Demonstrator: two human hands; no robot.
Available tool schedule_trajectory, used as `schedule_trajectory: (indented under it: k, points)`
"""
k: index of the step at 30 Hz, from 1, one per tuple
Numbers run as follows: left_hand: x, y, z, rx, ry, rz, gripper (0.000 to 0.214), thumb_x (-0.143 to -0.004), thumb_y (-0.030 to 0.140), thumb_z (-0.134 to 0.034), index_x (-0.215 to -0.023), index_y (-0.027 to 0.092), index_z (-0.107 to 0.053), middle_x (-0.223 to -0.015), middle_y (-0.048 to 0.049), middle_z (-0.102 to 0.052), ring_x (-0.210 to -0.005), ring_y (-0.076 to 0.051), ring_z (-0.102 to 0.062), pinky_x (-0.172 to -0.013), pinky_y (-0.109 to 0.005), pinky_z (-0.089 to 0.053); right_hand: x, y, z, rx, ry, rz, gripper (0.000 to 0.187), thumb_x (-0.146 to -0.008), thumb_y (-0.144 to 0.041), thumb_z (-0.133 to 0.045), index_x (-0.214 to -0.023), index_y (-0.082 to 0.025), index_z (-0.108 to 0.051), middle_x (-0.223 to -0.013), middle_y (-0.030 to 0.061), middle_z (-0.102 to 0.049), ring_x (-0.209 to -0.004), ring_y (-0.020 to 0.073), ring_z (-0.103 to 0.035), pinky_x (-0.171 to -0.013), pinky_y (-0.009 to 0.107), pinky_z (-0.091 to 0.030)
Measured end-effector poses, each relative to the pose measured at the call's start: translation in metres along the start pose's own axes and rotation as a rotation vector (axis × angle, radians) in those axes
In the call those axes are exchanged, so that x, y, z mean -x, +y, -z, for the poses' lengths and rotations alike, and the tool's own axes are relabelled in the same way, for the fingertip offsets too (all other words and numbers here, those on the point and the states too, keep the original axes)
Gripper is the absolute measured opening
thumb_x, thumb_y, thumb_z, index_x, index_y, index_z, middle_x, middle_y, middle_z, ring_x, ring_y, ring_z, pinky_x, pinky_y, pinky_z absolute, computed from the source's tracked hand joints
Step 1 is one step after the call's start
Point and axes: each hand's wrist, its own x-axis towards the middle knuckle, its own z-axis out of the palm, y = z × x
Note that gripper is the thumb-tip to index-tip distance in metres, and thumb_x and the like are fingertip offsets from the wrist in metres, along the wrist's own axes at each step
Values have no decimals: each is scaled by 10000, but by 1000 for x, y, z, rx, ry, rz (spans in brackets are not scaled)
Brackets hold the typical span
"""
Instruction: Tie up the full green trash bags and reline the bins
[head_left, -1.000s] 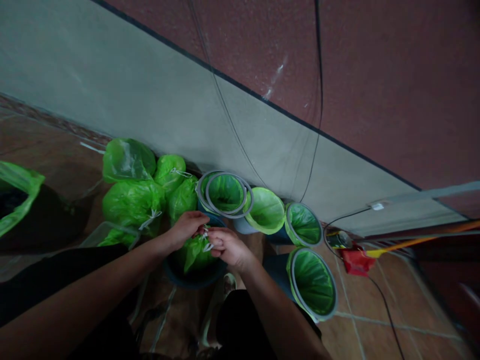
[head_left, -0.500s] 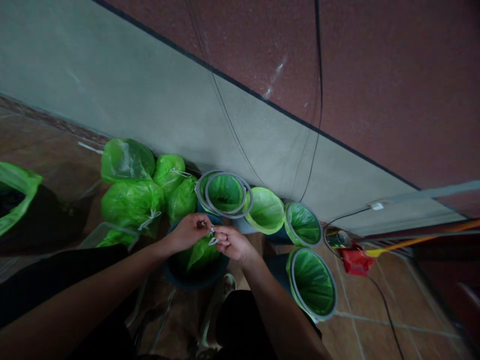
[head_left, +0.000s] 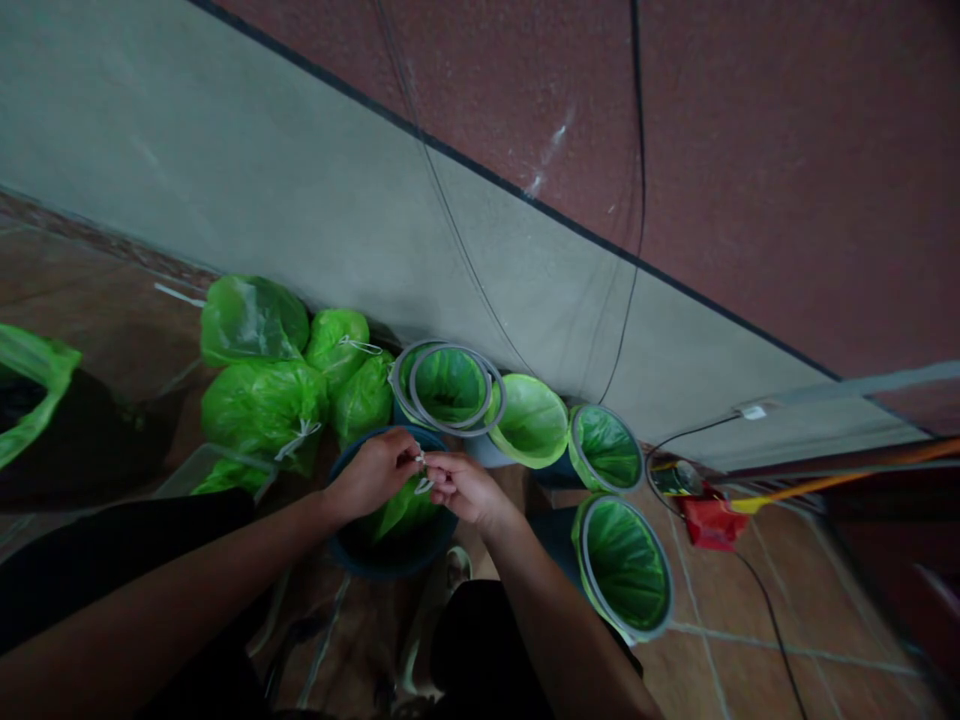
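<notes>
The left hand (head_left: 379,466) and right hand (head_left: 466,487) pinch thin white string (head_left: 424,486) above a crinkly green plastic bag (head_left: 401,512) — probably knotting; next needs gentle pulling.

Black cable (head_left: 642,165) — two-tone wall (head_left: 300,200) (maroon, grey)

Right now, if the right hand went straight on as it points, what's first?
Beyond the white drawstring in its grip, the right hand would likely meet the left hand first, which appears to pinch the same drawstring just ahead; exact depth is unclear.
</notes>
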Motion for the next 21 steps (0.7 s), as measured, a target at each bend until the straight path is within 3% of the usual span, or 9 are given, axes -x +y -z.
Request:
schedule_trajectory:
  k: [7, 11, 16, 19, 21]
  points:
    - [2, -5, 2, -172, -31, -32, 186, -851, 190, -491, -677, 173, -553, -745, -34, -597, -706, -142, -565, -676, -260, -417, 0, 3, 1, 70, 51, 55, 238, -659, -314, -708, -816, -139, -672, -523, -73, -499, -407, 42, -373, -447, 200, -363]
    - [3, -6, 8, -264, -88, -12, 180, -832, 152, -468, -674, 177, -548, -727, -27, -589, -663, -131, -555, -633, -246, -394, -6, 7, 11, 184, 116, 116, 215, -674, -288, -657, -833, -144, -672, -500, -71, -483, -408, 58, -398, -421, 191, -350]
    - [4, -13, 13, -547, -240, 67, 186, -799, 130, -434, -691, 184, -575, -782, -64, -630, -715, -178, -613, -675, -286, -419, -24, 19, 27, 508, 402, 103, 98, -774, -213, -585, -848, -165, -628, -470, -62, -478, -416, 90, -436, -415, 195, -355]
    - [4, -22, 12, -635, -321, 169, 192, -786, 144, -440, -795, 182, -629, -878, -99, -666, -835, -237, -656, -750, -334, -456, -29, 27, 30, 763, 413, 69, 142, -839, -198, -530, -918, -171, -645, -552, -21, -559, -475, 115, -511, -468, 221, -418]
    - [5, -30, 11, -626, -359, 252, 252, -775, 165, -471, -962, 175, -639, -960, -116, -680, -893, -256, -664, -783, -353, -472, -28, 29, 30, 979, 402, 104, 187, -838, -180, -534, -980, -179, -656, -692, 19, -642, -603, 145, -599, -576, 254, -482]
